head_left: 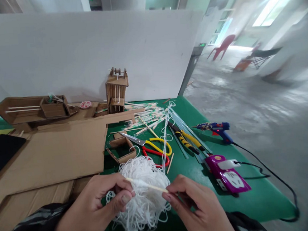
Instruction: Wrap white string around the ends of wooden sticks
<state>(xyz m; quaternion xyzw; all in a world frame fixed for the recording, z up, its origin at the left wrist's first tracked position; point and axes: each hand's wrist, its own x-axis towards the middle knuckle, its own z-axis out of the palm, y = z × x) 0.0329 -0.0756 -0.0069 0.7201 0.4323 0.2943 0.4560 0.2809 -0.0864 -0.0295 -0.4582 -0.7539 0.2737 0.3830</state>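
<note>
One thin wooden stick, held just above the string pile, slanting slightly down toward the right hand. Left hand pinches one end between thumb and curled fingers; right hand pinches the other, thumb against forefinger. White string shows at the stick near the left hand; I can't tell from here if it's wound on. The string pile, one, sits under the stick, between both hands.

Counts, all placed from the string pile. Just beyond it: one pair of scissors, one yellow handle, one red; one small cardboard frame. Farther beyond: loose sticks, too jumbled to count; one upright cardboard tower. Beyond and right: one pair of pliers, one blue glue gun. Right: one purple box, one white plug on it. Left and beyond: one big cardboard sheet, one long cardboard box, one red round lid. Far left: one black panel. Under it all: one green table.
</note>
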